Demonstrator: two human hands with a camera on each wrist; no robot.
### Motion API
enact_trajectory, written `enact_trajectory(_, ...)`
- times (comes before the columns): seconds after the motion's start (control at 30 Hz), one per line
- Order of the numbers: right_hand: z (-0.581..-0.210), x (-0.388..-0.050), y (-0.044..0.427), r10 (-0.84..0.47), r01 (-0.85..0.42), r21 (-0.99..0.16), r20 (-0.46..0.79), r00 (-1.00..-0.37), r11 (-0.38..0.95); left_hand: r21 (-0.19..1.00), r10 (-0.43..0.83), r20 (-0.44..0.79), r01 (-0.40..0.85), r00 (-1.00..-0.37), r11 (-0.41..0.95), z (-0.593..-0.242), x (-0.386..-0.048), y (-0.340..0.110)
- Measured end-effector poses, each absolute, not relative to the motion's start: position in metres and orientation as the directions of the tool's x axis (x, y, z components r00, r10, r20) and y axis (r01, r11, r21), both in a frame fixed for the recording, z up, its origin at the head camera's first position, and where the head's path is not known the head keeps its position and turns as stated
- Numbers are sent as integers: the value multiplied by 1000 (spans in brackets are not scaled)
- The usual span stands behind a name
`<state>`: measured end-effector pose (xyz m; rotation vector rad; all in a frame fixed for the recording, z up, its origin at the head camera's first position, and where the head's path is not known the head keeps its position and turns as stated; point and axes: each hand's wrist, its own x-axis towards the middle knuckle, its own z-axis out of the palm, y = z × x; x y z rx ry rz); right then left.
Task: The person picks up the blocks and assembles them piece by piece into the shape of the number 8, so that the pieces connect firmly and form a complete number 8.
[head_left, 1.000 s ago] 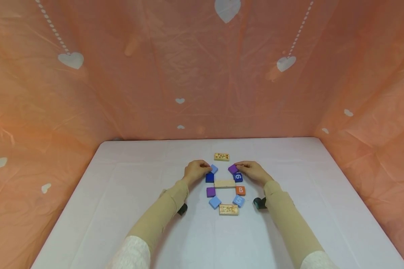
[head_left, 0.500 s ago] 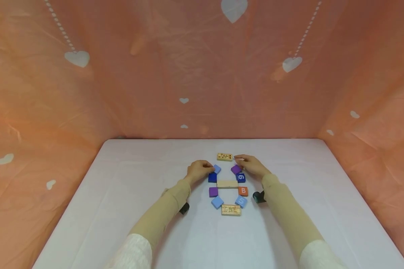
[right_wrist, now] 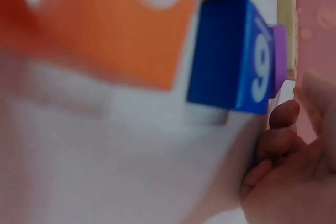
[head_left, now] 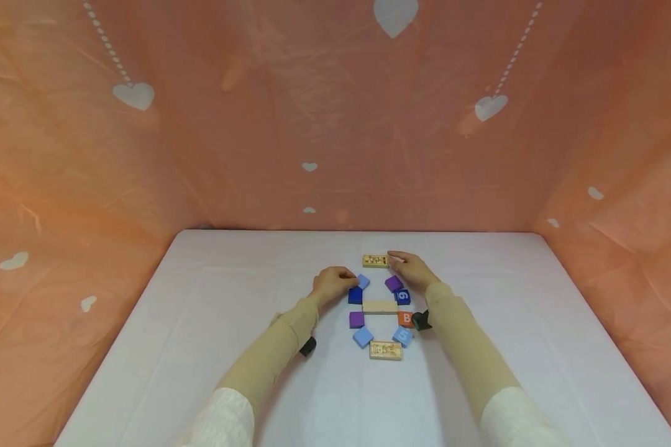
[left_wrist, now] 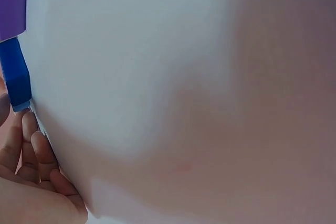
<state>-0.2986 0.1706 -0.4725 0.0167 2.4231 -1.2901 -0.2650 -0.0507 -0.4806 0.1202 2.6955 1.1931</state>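
My left hand (head_left: 333, 283) pinches the near-left side of a light blue block (head_left: 363, 282), which touches a dark blue block (head_left: 355, 295). In the left wrist view its curled fingers lie beside the dark blue block (left_wrist: 16, 72); most of the light blue one is hidden. My right hand (head_left: 413, 269) reaches to the right end of a printed wooden block (head_left: 375, 261) at the far end, its fingertips at or very near that end. Just below this hand are a purple block (head_left: 394, 284) and a dark blue block marked 6 (head_left: 403, 297); both also show in the right wrist view.
A plain wooden block (head_left: 380, 307) lies across the middle of the ring. Nearer are a purple block (head_left: 356, 320), an orange B block (head_left: 405, 319), light blue blocks (head_left: 363, 337) and another printed wooden block (head_left: 386, 350). All lie on a white table (head_left: 246, 261) before an orange curtain (head_left: 335, 124).
My right hand has let go of the purple block and moved forward and left to the far wooden block. The left hand stays at the light blue block. The head view has shifted slightly.
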Motion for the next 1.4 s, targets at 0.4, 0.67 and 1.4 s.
enact_trajectory(0.4, -472, -301, 166, -78, 281, -837, -356, -931, 469, 745, 159, -139, 3, -977, 667, -479, -262, -50)
enact_trajectory(0.67, -475, -301, 164, -41, 297, -823, -360, -932, 484, 752, 160, -157, -13, -974, 659, -479, -261, -49)
enact_trajectory(1.4, -475, -299, 169, -152, 237, -832, -354, -923, 501, 745, 151, -156, -15, -976, 667, -480, -264, -51)
